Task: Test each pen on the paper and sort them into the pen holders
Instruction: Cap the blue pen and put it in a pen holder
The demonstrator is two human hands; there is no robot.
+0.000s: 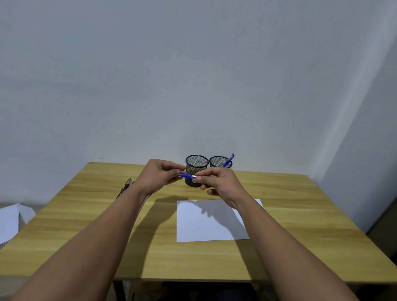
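Observation:
A blue pen (pixel 187 175) is held level in the air between both hands, above the table and in front of the pen holders. My left hand (pixel 160 174) grips its left end and my right hand (pixel 219 182) grips its right end. Two black mesh pen holders stand at the table's far edge: the left holder (pixel 197 164) looks empty, the right holder (pixel 218 162) has one blue pen (pixel 229 160) leaning in it. A white sheet of paper (pixel 210 221) lies on the table below my right hand, with faint marks near its top left corner.
The wooden table (pixel 98 225) stands against a pale wall. A few dark pens (pixel 126 186) lie on it to the left, partly hidden by my left forearm. Loose white sheets (pixel 1 223) rest off the table's left side.

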